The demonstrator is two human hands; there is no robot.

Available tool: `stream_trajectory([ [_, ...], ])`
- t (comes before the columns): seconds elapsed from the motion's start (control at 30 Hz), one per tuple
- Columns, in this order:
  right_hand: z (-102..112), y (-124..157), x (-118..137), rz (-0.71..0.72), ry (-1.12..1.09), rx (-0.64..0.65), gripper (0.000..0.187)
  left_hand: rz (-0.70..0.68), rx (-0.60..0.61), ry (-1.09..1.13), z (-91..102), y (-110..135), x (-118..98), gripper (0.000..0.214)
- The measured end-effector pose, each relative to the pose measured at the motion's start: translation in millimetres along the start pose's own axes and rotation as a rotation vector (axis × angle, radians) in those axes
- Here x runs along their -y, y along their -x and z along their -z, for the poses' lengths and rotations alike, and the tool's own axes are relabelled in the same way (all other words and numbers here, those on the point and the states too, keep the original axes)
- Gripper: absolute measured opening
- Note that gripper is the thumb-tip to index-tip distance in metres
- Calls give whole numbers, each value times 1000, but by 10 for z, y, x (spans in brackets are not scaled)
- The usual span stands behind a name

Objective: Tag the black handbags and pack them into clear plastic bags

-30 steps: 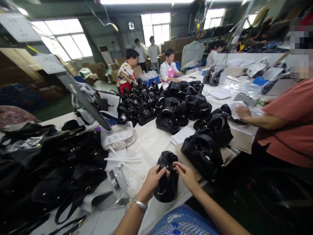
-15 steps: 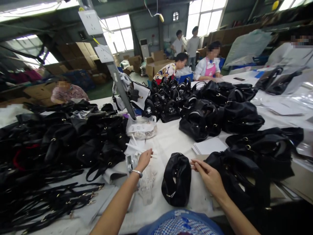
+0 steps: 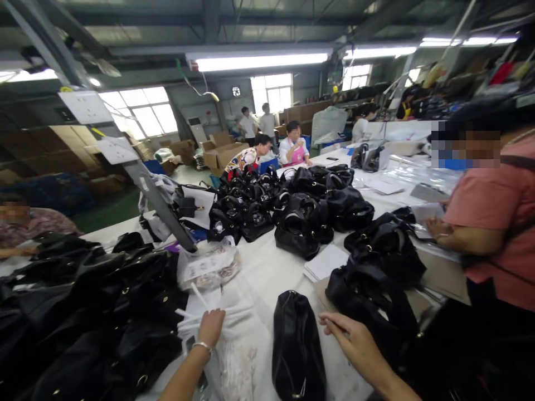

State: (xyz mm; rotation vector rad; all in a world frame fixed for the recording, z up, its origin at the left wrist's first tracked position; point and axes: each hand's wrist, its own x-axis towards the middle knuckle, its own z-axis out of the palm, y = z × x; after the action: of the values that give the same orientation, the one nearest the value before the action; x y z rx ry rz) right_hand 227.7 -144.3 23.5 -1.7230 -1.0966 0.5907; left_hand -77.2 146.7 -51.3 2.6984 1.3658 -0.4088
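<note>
My left hand (image 3: 212, 327), with a bracelet at the wrist, rests among thin white strips (image 3: 190, 318) on the table. Its fingers are curled, and the hand itself hides whether they grip a strip. My right hand (image 3: 349, 334) is just right of a black handbag (image 3: 297, 348), apart from it. Thumb and fingers there are pressed together; anything between them is too small to make out. The handbag stands on the white table in front of me, its near end cut off by the frame. Clear plastic packets (image 3: 238, 367) lie between my left hand and the handbag.
Black bags (image 3: 104, 312) heap up at left, and more bags (image 3: 296, 228) stand ahead. A plastic bag of rings (image 3: 211, 264) lies beside a slanted metal post (image 3: 163, 206). White sheets (image 3: 328, 262) lie past the handbag. A co-worker (image 3: 497, 223) stands at right; others sit farther back.
The view has swung right and up, bringing the co-worker at right into fuller sight. My left hand has moved onto the strips. My right hand stays beside the handbag.
</note>
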Motion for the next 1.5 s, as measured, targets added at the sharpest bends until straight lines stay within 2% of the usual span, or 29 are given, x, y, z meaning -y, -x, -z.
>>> stream_trajectory([
  [0.07,-17,11,84,19,-2,5,32,8,-14,11,215,28,-6,31],
  [0.13,-52,8,213,38,-20,11,30,27,-89,72,541,112,-93,30],
  [0.2,-100,-1,386,55,-57,38,29,27,-304,372,943,276,-306,23],
  [0.27,-147,-3,590,78,-101,87,30,-62,-408,722,1345,522,-656,23],
  [0.3,-165,2,694,88,-125,121,33,-122,-382,916,1519,667,-870,26],
  [0.37,-181,30,883,101,-173,203,42,-201,-212,1277,1770,961,-1317,30],
  [0.43,-162,80,1005,83,-227,298,43,-253,-109,1459,1874,1197,-1693,30],
  [0.5,-95,145,1028,23,-301,368,36,-300,-41,1522,1844,1312,-1907,30],
  [0.57,23,214,949,-67,-393,366,34,-300,-58,1511,1704,1290,-1936,31],
  [0.67,261,331,705,-228,-503,243,39,-170,-232,1357,1347,1090,-1754,34],
  [0.73,408,429,519,-364,-546,210,40,-62,-236,1235,1066,944,-1612,35],
  [0.83,516,601,278,-560,-591,376,39,-14,-107,1180,707,807,-1521,43],
  [0.93,457,728,117,-642,-616,563,36,-119,-111,1054,508,726,-1574,59],
  [1.03,300,748,43,-659,-662,603,34,-260,-181,906,452,596,-1668,65],
  [1.13,136,691,43,-657,-747,599,33,-343,-229,834,483,422,-1737,50],
  [1.33,-129,609,83,-638,-928,531,30,-389,-169,825,642,261,-1811,38],
  [1.4,-219,601,70,-609,-947,500,31,-369,-141,869,671,257,-1820,39],
  [1.5,-343,596,39,-591,-933,507,29,-207,-77,1009,655,255,-1824,41],
])
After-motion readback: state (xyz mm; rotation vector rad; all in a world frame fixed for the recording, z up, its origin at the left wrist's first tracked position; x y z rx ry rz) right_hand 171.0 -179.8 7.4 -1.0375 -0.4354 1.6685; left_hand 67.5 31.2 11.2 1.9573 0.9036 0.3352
